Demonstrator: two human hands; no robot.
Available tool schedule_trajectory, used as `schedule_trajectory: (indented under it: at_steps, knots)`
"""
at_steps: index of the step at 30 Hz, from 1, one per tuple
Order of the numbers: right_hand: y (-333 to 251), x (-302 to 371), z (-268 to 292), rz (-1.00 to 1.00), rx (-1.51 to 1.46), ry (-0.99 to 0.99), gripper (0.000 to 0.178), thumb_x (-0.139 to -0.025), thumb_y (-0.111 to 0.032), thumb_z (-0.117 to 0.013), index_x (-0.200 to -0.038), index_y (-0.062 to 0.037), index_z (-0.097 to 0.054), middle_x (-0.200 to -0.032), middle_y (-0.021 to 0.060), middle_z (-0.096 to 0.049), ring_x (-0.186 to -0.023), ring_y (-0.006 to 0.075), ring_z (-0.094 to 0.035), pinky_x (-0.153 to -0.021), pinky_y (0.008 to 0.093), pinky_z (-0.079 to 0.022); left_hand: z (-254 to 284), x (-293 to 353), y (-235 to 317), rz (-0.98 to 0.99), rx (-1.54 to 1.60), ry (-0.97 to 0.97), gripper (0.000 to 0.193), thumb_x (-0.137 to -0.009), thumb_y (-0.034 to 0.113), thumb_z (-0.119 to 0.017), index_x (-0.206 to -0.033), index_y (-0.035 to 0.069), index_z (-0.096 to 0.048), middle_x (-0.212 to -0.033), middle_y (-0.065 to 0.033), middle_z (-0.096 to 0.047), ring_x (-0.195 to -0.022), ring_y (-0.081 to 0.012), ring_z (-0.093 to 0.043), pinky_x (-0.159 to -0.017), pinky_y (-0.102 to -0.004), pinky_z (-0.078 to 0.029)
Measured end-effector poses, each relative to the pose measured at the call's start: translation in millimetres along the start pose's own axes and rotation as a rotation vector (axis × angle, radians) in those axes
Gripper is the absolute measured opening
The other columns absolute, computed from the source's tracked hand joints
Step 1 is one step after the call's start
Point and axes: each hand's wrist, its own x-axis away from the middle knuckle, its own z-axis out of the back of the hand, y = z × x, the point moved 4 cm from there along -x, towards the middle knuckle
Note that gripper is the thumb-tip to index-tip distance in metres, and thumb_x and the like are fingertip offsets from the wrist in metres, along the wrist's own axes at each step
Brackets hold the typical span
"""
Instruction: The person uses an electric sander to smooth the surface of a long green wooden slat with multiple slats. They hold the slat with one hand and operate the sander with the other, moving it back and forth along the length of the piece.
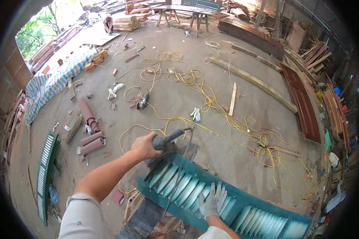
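Note:
My bare left hand [143, 146] is wrapped round a grey corded power tool, which looks like an electric sander [167, 139]. The sander rests over the far left end of a green louvred shutter [161, 200]; its working face is hidden. On the shutter's slats lies my right hand [212, 200] in a pale work glove, fingers stretched out, holding nothing. Several slats are worn to a whitish, lighter green. The sander's dark cord [182, 163] loops down across the shutter. Beneath the shutter is a wooden support [133, 205], partly hidden.
Tangled yellow cords [211, 101] spread over the concrete floor. A second green shutter [44, 179] stands at left, near rolls of reddish sanding sheet [92, 144]. A loose glove [196, 114] and another power tool [142, 99] lie ahead. Timber beams [253, 83] lie right; a person [108, 24] crouches far off.

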Motion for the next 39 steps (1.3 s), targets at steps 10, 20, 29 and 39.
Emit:
schedule_trajectory:
  at_steps: [10,20,29,39]
  knots:
    - [9,-2,-19,0.062,0.104,0.096,0.088,-0.096,-0.054,-0.07,-0.169,-0.0118,-0.044,-0.176,0.0247,-0.035,-0.163,0.0478,-0.031,-0.136,0.06,-0.018,-30,7,-15,-0.039,-0.093,-0.037,0.082,-0.078,0.043,-0.093,-0.148,0.012,-0.064,-0.124,-0.0261,-0.078,-0.113,-0.0435,-0.077,-0.099,-0.0496,-0.061]
    - [3,-4,-22,0.045,0.122,0.12,0.085,-0.097,-0.055,-0.07,-0.165,-0.0108,-0.048,-0.173,0.0263,-0.04,-0.161,0.0491,-0.033,-0.135,0.0626,-0.018,-41,-30,17,-0.137,-0.19,0.039,0.088,-0.082,0.057,-0.088,-0.153,0.013,-0.061,-0.125,-0.0264,-0.078,-0.115,-0.0441,-0.077,-0.099,-0.0508,-0.061]
    - [14,-4,-22,0.054,0.134,0.132,0.084,-0.096,-0.055,-0.07,-0.166,-0.0141,-0.048,-0.174,0.0239,-0.039,-0.162,0.0479,-0.031,-0.135,0.0621,-0.019,-29,-17,59,0.092,-0.059,-0.001,0.077,-0.076,0.041,-0.089,-0.142,0.01,-0.066,-0.12,-0.0292,-0.078,-0.115,-0.0487,-0.074,-0.099,-0.0552,-0.061]
    - [5,-3,-22,0.04,0.141,0.112,0.087,-0.096,-0.06,-0.068,-0.166,-0.0115,-0.048,-0.174,0.0251,-0.039,-0.162,0.0479,-0.032,-0.135,0.0621,-0.018,-29,12,-27,-0.003,-0.241,0.118,0.09,-0.082,0.061,-0.087,-0.153,0.012,-0.061,-0.123,-0.0282,-0.078,-0.113,-0.0454,-0.078,-0.098,-0.051,-0.062]
